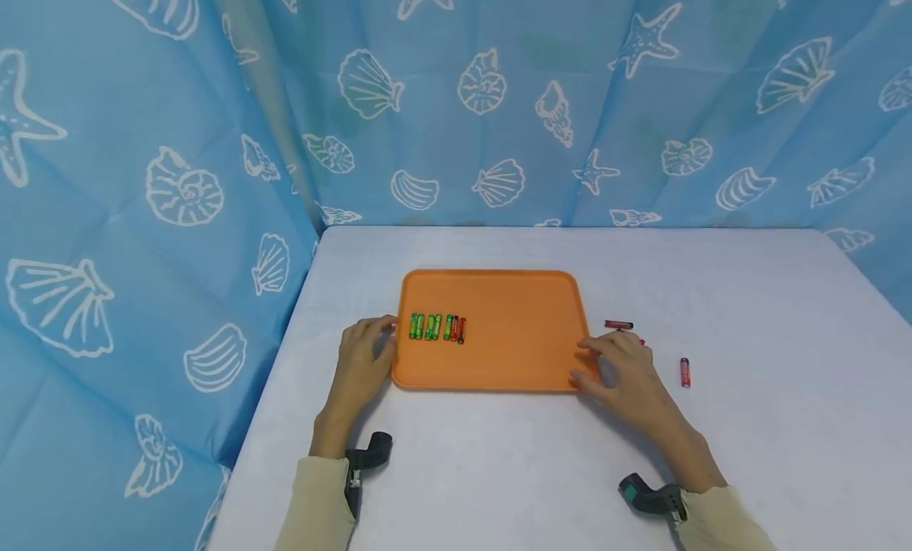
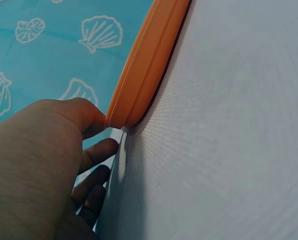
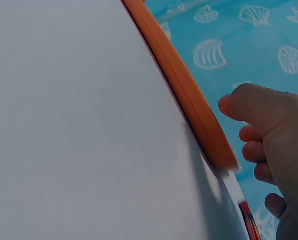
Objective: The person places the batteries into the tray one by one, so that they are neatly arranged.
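An orange tray (image 1: 520,329) lies flat on the table. Toward its left side, several green batteries (image 1: 419,326) and two red batteries (image 1: 461,331) stand side by side in a row. My left hand (image 1: 362,365) is at the tray's left edge; in the left wrist view its thumb (image 2: 91,117) touches the rim near the corner, the fingers loosely bent below. At the tray's right edge, my right hand (image 1: 630,381) hovers with thumb and fingers spread apart, holding nothing. In the right wrist view its thumb (image 3: 241,104) stays off the rim.
Right of the tray, loose red batteries lie on the white tabletop: one (image 1: 618,324) behind the right hand, another partly hidden by that hand, and a third (image 1: 685,372) farther right. A blue curtain (image 1: 442,139) with white shells borders the table's back and left.
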A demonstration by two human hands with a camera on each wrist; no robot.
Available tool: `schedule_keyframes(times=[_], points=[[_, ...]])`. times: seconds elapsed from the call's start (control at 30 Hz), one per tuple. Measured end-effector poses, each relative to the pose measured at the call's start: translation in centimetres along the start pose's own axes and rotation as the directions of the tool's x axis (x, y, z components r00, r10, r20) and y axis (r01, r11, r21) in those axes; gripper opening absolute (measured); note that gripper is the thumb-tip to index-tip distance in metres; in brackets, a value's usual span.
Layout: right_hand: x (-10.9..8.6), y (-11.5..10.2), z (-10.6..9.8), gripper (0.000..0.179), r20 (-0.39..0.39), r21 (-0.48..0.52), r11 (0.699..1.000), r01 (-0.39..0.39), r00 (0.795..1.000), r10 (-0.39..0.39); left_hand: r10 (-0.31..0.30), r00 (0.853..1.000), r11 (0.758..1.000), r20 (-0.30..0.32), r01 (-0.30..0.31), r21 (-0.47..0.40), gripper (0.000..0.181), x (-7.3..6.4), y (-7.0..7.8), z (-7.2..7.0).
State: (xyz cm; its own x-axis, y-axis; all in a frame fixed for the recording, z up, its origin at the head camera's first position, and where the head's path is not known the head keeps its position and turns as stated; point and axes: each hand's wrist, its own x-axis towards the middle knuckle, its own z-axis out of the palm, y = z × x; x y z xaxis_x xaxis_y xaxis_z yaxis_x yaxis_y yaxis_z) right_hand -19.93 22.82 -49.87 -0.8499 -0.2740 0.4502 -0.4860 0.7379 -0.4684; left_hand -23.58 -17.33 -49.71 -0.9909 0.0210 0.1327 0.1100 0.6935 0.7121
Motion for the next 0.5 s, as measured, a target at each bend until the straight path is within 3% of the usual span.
schedule_keyframes(times=[0.17,0.5], points=[[-1.1,1.3,-1.7,0.046,-0.053,-0.038,0.999,-0.023,0.998,0.021,-0.009,1.0,1.0,-0.011,0.009,0.005,0.036,-0.2,0.0,-0.1],[-4.1,3.9,-4.6,0.053,-0.096,-0.095,0.985,-0.142,0.986,0.133,-0.01,1.0,1.0,0.002,0.01,0.014,0.037,-0.2,0.0,0.3]])
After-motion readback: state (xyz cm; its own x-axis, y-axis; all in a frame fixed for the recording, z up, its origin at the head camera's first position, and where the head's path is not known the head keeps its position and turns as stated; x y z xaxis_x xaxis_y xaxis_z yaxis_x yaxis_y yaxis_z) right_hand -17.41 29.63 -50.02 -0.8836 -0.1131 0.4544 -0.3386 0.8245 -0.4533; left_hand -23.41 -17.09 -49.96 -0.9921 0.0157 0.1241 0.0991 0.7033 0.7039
